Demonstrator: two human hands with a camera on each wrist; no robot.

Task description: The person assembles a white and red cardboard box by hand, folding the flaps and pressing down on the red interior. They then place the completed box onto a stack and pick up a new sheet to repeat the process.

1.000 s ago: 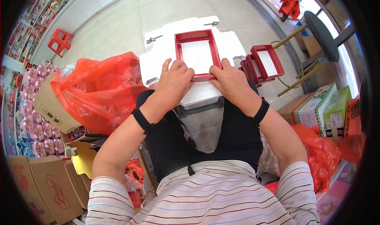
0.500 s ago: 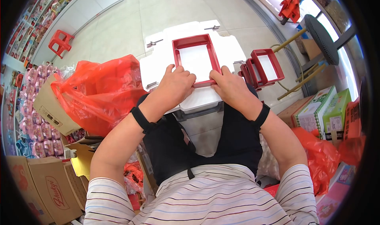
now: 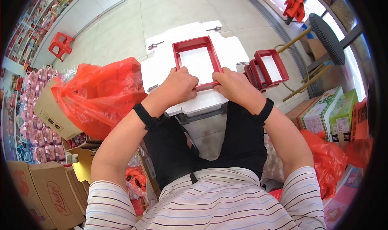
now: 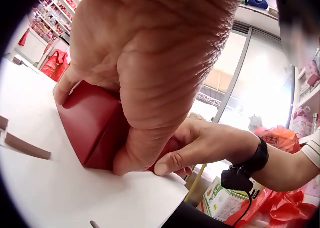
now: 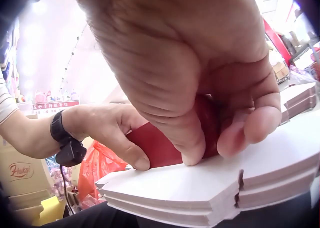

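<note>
A red cardboard box, open at the top with a white bottom inside, lies on a stack of white die-cut card sheets. My left hand pinches its near wall at the left corner. In the left wrist view the left thumb lies along the red outside and another finger reaches the far side. My right hand grips the near right corner, fingers curled over the wall. The right wrist view shows both thumbs low on the red side, right above the top sheet.
More red boxes stand to the right of the stack. At left is a large red plastic bag, with brown cartons below it. A round dark stool seat and printed boxes are at right. A red stool stands farther off.
In the head view, the red box and the stack sit a little lower and farther left. The left hand's raised fingers have curled in. Both hands stay at the near corners.
</note>
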